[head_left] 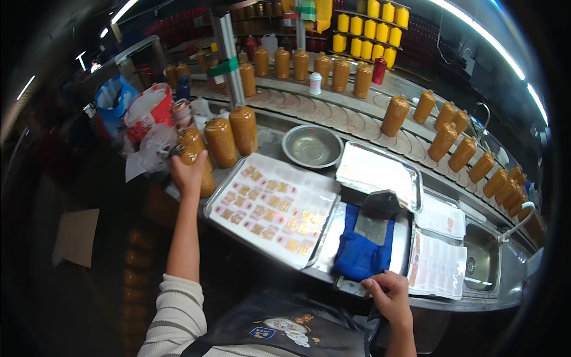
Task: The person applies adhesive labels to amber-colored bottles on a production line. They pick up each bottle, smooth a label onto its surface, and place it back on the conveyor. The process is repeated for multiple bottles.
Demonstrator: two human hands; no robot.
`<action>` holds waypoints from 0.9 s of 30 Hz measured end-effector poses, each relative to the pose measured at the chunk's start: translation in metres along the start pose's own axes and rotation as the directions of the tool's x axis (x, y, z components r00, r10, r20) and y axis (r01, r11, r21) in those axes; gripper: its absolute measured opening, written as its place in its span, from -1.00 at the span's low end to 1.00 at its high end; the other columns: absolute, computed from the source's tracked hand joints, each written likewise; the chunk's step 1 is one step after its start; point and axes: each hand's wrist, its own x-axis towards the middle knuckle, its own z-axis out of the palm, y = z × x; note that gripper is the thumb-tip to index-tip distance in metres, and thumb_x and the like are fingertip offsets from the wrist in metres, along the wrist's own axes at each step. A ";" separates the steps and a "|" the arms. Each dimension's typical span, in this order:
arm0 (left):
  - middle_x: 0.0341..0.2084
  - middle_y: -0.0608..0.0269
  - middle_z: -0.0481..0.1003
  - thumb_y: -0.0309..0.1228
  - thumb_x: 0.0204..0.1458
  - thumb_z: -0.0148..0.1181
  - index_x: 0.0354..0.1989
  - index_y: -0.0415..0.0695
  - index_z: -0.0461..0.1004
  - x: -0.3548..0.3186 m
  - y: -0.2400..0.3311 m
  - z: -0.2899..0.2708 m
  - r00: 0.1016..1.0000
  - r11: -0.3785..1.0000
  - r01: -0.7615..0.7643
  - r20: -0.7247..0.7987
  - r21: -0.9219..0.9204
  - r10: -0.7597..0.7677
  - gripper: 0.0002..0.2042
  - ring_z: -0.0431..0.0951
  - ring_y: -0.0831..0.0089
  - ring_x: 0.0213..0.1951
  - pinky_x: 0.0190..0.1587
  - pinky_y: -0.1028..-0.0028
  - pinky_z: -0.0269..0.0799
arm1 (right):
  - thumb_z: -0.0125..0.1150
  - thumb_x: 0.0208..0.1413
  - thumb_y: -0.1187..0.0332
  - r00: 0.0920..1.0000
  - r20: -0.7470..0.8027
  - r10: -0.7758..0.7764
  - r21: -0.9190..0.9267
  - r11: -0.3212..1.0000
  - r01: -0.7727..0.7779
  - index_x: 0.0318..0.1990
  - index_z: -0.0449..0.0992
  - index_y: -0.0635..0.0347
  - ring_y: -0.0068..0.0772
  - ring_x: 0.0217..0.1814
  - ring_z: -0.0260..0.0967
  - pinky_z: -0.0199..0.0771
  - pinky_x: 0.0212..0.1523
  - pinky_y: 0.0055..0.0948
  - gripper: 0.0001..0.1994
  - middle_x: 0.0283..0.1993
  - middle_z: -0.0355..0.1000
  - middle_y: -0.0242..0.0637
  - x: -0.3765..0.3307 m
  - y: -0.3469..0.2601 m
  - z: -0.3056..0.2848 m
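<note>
Steel desk point(380, 300) edge at lower right of frame: right hand point(389, 296) grips it, fingers curled, beside blue cloth point(357, 253). Label sheet point(270, 208) lies mid-frame on tray. Left hand point(187, 172) at centre left wraps orange bottle point(199, 166). More orange bottles line conveyor point(333, 113) across upper frame.

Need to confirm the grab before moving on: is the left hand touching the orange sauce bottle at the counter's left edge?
Touching. The head view shows the left hand wrapped around the orange sauce bottle, its fingers lying on the bottle's side.
</note>
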 end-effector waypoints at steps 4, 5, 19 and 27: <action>-0.14 -0.10 0.52 -0.15 -0.22 0.58 -0.03 -0.29 0.47 0.003 -0.046 0.024 0.983 0.990 -0.137 -0.131 -0.042 0.131 -0.37 0.52 -0.03 -0.06 0.04 0.14 0.41 | 0.38 0.05 0.41 0.998 -0.059 0.038 0.027 0.999 -0.037 -0.39 0.66 0.26 -0.43 -0.60 0.26 0.18 -0.54 -0.43 -0.90 -0.63 0.36 -0.26 0.014 0.029 -0.021; -0.14 -0.08 0.53 -0.15 -0.20 0.57 -0.04 -0.29 0.48 -0.001 -0.046 0.027 0.987 0.991 -0.114 -0.120 -0.070 0.105 -0.39 0.53 0.01 -0.07 0.04 0.16 0.43 | 0.38 0.04 0.41 0.997 -0.073 0.036 0.019 0.999 -0.035 -0.39 0.66 0.26 -0.43 -0.60 0.26 0.18 -0.54 -0.44 -0.90 -0.63 0.37 -0.25 0.019 0.036 -0.028; -0.03 0.06 0.53 -0.22 0.01 0.46 0.05 -0.32 0.43 0.002 -0.081 0.028 0.994 0.990 -0.050 -0.108 -0.130 0.036 -0.46 0.54 0.36 -0.04 0.05 0.37 0.46 | 0.42 -0.20 -0.19 0.807 -0.590 0.003 -0.343 0.904 -0.255 0.42 0.07 0.19 0.15 0.21 0.35 0.38 0.17 -0.09 0.08 0.24 0.24 0.14 0.377 0.165 -0.180; -0.10 0.14 0.52 -0.35 0.03 0.45 -0.03 -0.28 0.41 -0.007 -0.090 0.023 0.995 0.970 0.028 -0.084 -0.241 -0.049 -0.57 0.53 0.46 -0.11 -0.01 0.42 0.47 | 0.47 -0.26 -0.23 0.762 -0.615 0.203 -0.368 0.781 -0.505 0.16 0.30 0.21 0.03 0.13 0.49 0.51 0.08 -0.11 -0.09 0.11 0.47 0.07 0.503 0.218 -0.211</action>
